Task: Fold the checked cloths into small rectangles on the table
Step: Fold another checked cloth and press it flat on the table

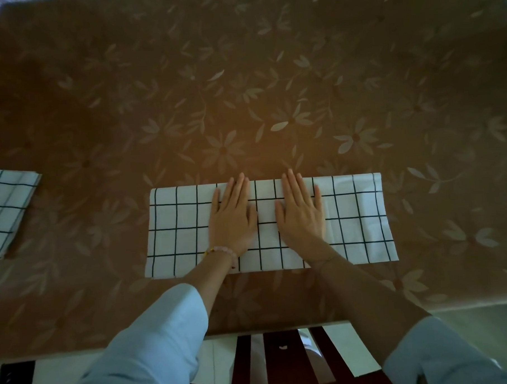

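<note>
A white cloth with a black check (178,232) lies folded into a long strip near the table's front edge. My left hand (233,216) rests flat on its middle, palm down, fingers straight and pointing away from me. Beside it, a little to the right, my right hand (301,210) presses flat on the same cloth in the same way. Neither hand grips the fabric. A second checked cloth (6,208), folded into a small rectangle, lies at the left edge of the view, partly cut off.
The table (271,89) wears a brown covering printed with pale flowers. Its front edge runs just below my forearms. A dark wooden chair back (279,356) stands under that edge, over a light floor.
</note>
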Available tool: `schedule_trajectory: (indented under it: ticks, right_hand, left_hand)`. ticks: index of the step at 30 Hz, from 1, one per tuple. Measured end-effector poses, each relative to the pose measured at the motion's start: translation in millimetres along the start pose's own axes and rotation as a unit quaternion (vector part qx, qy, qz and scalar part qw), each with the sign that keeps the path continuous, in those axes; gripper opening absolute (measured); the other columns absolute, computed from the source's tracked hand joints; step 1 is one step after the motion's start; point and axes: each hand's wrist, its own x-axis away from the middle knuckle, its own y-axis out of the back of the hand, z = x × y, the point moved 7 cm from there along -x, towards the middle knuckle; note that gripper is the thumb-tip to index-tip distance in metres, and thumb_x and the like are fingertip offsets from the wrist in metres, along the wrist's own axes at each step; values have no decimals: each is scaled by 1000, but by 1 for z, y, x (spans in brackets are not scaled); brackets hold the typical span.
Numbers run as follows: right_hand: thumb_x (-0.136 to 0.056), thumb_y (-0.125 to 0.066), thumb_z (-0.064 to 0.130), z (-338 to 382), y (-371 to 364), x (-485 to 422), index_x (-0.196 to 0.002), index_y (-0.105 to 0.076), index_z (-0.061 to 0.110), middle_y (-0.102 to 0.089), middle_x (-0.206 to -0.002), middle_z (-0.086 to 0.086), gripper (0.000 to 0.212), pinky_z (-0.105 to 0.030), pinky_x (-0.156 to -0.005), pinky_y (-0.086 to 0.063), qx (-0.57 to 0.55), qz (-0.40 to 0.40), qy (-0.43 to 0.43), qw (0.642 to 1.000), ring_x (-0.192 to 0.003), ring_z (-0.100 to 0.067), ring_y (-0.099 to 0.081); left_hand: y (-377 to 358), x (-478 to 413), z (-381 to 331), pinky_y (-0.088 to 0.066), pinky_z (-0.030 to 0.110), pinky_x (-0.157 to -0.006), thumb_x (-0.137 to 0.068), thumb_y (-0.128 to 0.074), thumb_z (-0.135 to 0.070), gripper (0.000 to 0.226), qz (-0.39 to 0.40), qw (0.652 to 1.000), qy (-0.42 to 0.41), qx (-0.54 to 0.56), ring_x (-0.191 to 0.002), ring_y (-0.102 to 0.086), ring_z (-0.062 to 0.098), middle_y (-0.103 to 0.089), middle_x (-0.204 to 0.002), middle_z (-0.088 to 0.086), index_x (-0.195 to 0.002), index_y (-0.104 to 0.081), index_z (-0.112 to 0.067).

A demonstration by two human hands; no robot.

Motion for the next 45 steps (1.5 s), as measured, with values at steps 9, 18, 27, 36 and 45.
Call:
schedule_trajectory:
  ticks: [9, 18, 27, 36, 45]
  right_hand:
    - [-94, -19, 30, 12, 0, -3, -147, -27, 13, -26, -154, -1, 56, -45, -116, -16, 4, 13, 68, 998, -143, -22, -21]
    - [-93, -2, 46, -75, 15, -7, -149, 0, 24, 5, -155, 10, 61, -36, -117, 7, 17, 25, -9, 999, -142, -6, 10]
    - [-91, -2, 50, -130, 35, -3, -150, -6, 6, -1, -159, -9, 73, -45, -118, 0, 22, -9, -142, 990, -146, -21, 3]
    - [-95, -7, 41, 14, 11, 19, -149, -4, 11, 0, -156, -4, 61, -41, -117, -3, -35, 5, 4, 999, -145, -20, -2]
    - [-95, -25, 36, 10, -3, 27, -147, -23, 11, -25, -154, -4, 58, -38, -116, -2, -15, -7, 7, 1000, -143, -17, -18]
  left_hand:
    - [3, 1, -4, -1, 41, -117, -95, -14, -37, 53, -11, 1000, -22, -14, -145, -8, 19, -16, -157, 2, -148, -22, -29]
    - [2, 2, -2, -3, 42, -117, -95, -18, -35, 52, -26, 999, -24, -8, -145, -9, 19, -17, -156, 2, -147, -25, -30]
    - [0, 1, -3, -9, 45, -117, -96, -23, -33, 51, -33, 999, -29, -13, -144, -14, 22, -22, -155, 5, -147, -27, -28]
    - [0, 1, -3, -8, 44, -116, -95, -24, -34, 52, -23, 999, -22, -18, -144, -17, 22, -24, -154, 4, -146, -29, -27]
    - [-1, 0, -1, -7, 44, -116, -95, -20, -34, 52, 3, 999, -33, -15, -144, -16, 20, -21, -155, 2, -146, -28, -27]
